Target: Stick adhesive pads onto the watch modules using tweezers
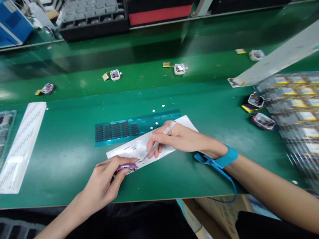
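My left hand (109, 177) pinches a small purple device housing (127, 167) with electronic parts showing along its lower side. It is held over the near edge of a white label sheet (183, 127) with small dark print. In my right hand (165, 137) is a pair of metal tweezers (157, 142), slanting down to the left, with the tips at the sheet close to the housing. Whether the tips grip a label cannot be made out. A blue wrist strap (228, 157) with a cord is on my right wrist. Behind the sheet lies a teal film strip (117, 132) bearing rows of dark pieces.
Open housings with yellow-edged batteries, such as a white housing (179, 69), sit along the green surface behind. At right are a purple housing (263, 121), a clear battery tray (299, 109) and a slanted white post (276, 53). Another label sheet (23, 146) lies left.
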A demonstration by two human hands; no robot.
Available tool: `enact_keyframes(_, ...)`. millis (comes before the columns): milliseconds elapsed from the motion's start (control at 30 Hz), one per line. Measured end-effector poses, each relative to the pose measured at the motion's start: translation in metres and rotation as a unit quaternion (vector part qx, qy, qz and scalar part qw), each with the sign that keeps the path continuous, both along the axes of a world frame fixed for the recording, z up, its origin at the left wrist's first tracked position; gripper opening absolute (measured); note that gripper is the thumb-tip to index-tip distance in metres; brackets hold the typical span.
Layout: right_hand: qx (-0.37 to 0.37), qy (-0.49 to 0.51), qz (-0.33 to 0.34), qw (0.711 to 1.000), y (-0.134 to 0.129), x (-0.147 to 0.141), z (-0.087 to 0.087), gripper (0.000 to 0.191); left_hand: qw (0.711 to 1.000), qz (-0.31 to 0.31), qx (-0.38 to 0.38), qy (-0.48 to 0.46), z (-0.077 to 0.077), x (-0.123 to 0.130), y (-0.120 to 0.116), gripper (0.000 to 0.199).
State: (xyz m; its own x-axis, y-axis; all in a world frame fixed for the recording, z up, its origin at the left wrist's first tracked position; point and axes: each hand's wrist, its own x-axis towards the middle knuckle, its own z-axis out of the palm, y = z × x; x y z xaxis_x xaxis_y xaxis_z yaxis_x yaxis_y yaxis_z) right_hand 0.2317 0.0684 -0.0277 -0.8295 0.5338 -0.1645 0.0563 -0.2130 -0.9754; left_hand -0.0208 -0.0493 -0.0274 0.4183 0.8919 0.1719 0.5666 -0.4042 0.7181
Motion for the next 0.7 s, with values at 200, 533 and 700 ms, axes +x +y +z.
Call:
enact_keyframes(200,-0.006,0.049,-0.088,0.995,0.005,0.005,0.019,0.035,0.988,0.097,-0.086,-0.084,0.009,0.001,0.0,0.017)
enact_keyframes(533,0.098,0.073,-0.261,0.958,-0.012,-0.022,0.021,0.041,0.861,0.014,-0.346,-0.373,0.021,0.025,0.063,0.036)
enact_keyframes(700,0.12,0.051,-0.245,0.961,-0.019,-0.029,0.013,0.042,0.837,0.04,-0.349,-0.419,0.009,0.026,0.046,0.037)
